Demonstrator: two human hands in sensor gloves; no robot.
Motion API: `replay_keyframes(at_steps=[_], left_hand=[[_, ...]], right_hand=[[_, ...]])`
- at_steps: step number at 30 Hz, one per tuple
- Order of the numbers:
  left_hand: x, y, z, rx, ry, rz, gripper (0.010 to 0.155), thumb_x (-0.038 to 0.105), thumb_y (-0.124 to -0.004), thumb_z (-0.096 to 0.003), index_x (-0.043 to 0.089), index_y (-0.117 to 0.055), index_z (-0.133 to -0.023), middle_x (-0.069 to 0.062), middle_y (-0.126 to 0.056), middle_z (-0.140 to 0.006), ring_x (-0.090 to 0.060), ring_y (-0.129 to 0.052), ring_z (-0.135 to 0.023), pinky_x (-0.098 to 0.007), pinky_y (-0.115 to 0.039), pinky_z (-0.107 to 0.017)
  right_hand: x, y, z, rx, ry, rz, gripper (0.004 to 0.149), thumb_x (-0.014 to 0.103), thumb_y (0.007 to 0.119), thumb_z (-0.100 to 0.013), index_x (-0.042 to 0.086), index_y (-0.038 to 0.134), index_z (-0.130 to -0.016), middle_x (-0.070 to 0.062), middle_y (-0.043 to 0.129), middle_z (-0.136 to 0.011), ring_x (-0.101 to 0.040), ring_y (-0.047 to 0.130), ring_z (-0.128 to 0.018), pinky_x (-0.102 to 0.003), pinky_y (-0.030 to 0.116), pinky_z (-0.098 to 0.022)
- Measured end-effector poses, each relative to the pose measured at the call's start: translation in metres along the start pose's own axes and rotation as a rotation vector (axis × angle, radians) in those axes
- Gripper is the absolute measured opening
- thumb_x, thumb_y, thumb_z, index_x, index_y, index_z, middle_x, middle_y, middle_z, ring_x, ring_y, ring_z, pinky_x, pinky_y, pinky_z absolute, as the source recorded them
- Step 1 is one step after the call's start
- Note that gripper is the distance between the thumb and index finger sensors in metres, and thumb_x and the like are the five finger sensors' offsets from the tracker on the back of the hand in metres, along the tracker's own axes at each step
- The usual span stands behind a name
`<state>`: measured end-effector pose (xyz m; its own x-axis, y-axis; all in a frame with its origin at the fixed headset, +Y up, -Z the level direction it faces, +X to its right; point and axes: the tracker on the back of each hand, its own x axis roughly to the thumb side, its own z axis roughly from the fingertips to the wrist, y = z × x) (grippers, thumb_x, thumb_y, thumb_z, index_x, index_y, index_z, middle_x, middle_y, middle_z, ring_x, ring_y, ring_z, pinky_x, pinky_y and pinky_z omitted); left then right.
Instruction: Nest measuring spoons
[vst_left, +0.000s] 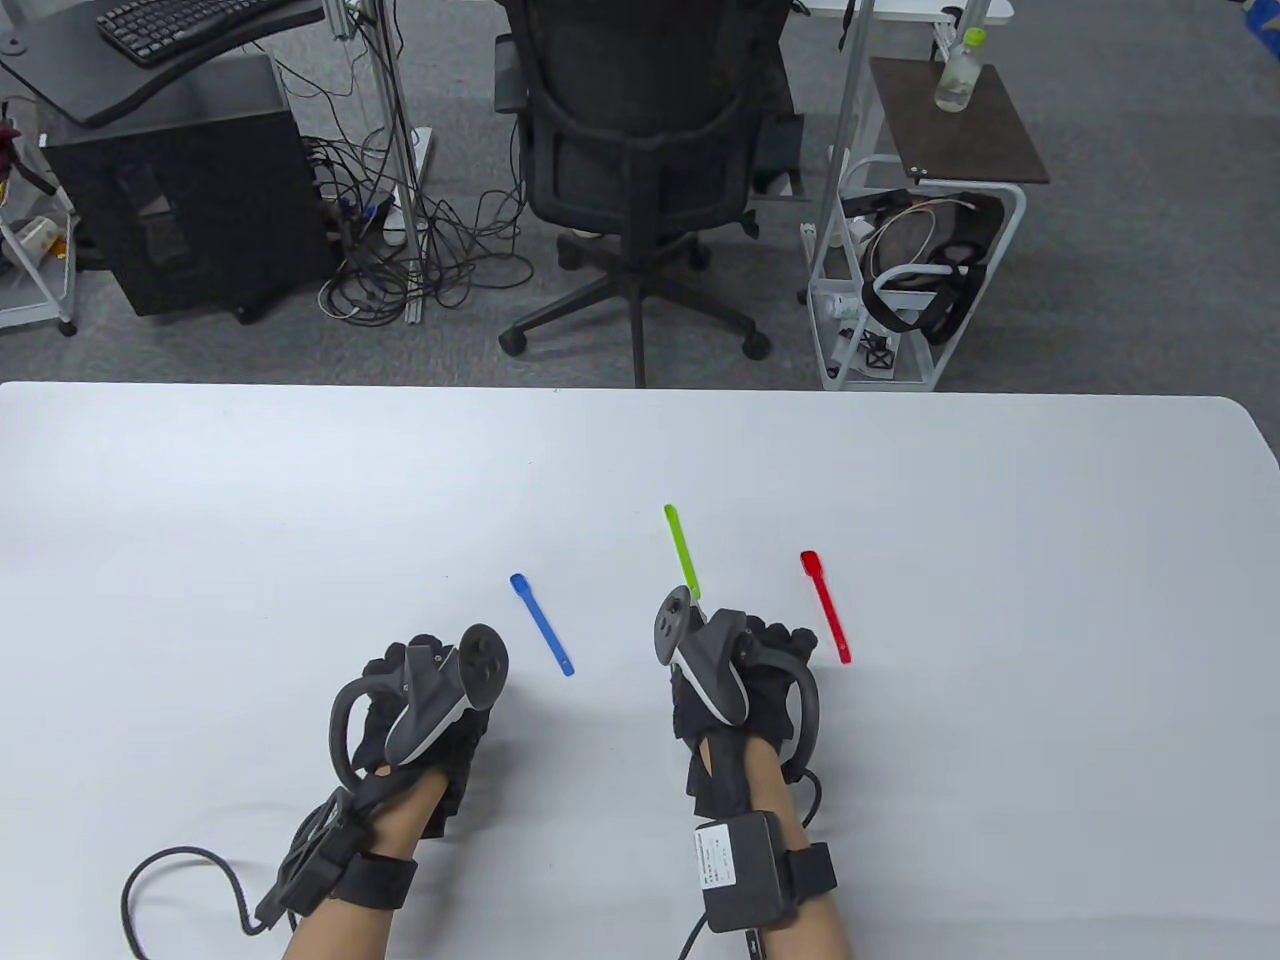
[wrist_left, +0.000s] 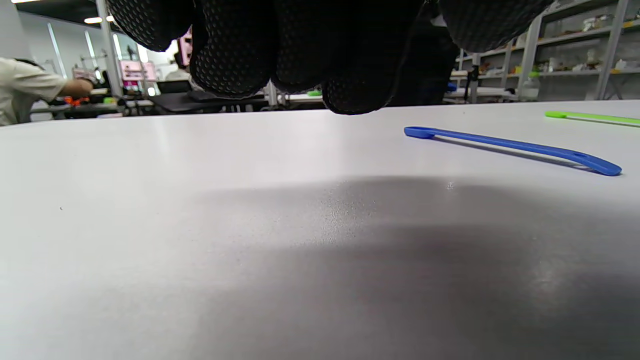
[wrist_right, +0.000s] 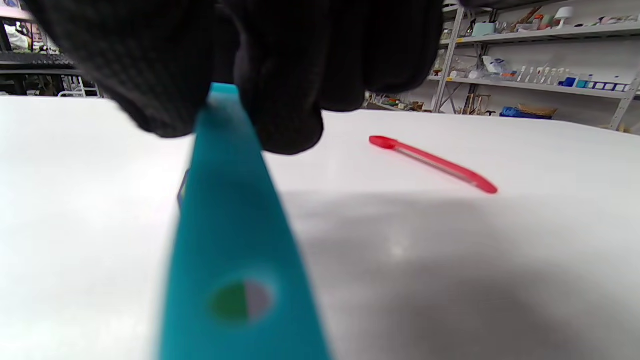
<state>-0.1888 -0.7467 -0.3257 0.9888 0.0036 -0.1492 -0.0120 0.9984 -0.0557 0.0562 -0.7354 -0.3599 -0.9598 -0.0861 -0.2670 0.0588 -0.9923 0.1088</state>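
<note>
Three thin measuring spoons lie on the white table (vst_left: 300, 500): a blue one (vst_left: 541, 624), a green one (vst_left: 682, 550) and a red one (vst_left: 826, 606). My right hand (vst_left: 770, 640) sits between the green and red spoons. In the right wrist view its fingers (wrist_right: 280, 110) pinch the handle of a teal spoon (wrist_right: 235, 240), which the hand hides in the table view; the red spoon (wrist_right: 432, 162) lies to the right. My left hand (vst_left: 400, 660) rests low on the table left of the blue spoon (wrist_left: 510, 145), fingers (wrist_left: 300, 65) curled and holding nothing.
The table's far edge (vst_left: 640, 390) runs behind the spoons, with an office chair (vst_left: 640, 150) and a wire cart (vst_left: 910, 270) on the floor beyond. Glove cables (vst_left: 180, 870) trail near the front edge.
</note>
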Motion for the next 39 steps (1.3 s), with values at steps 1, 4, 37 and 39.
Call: replay_keyframes(at_steps=[1, 4, 37, 39], left_hand=[[0.0, 0.0, 0.0, 0.0, -0.002, 0.002, 0.056, 0.055, -0.067, -0.0465, 0.014, -0.086, -0.08, -0.006, -0.083, -0.077, -0.036, -0.085, -0.074, -0.06, -0.066, -0.064], [0.002, 0.0, 0.0, -0.004, -0.003, 0.001, 0.056, 0.055, -0.067, -0.0466, 0.013, -0.085, -0.08, -0.006, -0.083, -0.078, -0.036, -0.085, -0.074, -0.06, -0.066, -0.064], [0.014, 0.0, -0.001, -0.002, -0.041, -0.019, 0.056, 0.055, -0.067, -0.0465, 0.014, -0.085, -0.08, -0.006, -0.083, -0.078, -0.036, -0.085, -0.074, -0.06, -0.066, -0.065], [0.015, 0.0, -0.001, -0.003, -0.045, -0.021, 0.056, 0.055, -0.067, -0.0466, 0.014, -0.085, -0.08, -0.006, -0.083, -0.078, -0.036, -0.085, -0.074, -0.06, -0.066, -0.065]], right_hand=[[0.001, 0.002, -0.001, 0.006, 0.002, 0.004, 0.042, 0.053, 0.085, -0.028, 0.022, 0.093, -0.056, 0.002, 0.078, -0.085, -0.034, 0.074, -0.081, -0.061, 0.044, -0.075], [0.003, 0.007, -0.003, 0.019, 0.004, 0.004, 0.042, 0.053, 0.085, -0.028, 0.022, 0.093, -0.056, 0.002, 0.079, -0.085, -0.034, 0.074, -0.081, -0.061, 0.044, -0.075], [0.004, 0.029, -0.013, 0.048, 0.023, 0.052, 0.046, 0.056, 0.08, -0.029, 0.022, 0.092, -0.057, 0.001, 0.08, -0.084, -0.035, 0.074, -0.081, -0.061, 0.044, -0.076], [0.0, 0.029, -0.015, 0.048, 0.038, 0.036, 0.047, 0.057, 0.078, -0.031, 0.023, 0.092, -0.058, 0.001, 0.079, -0.084, -0.035, 0.074, -0.081, -0.061, 0.044, -0.076]])
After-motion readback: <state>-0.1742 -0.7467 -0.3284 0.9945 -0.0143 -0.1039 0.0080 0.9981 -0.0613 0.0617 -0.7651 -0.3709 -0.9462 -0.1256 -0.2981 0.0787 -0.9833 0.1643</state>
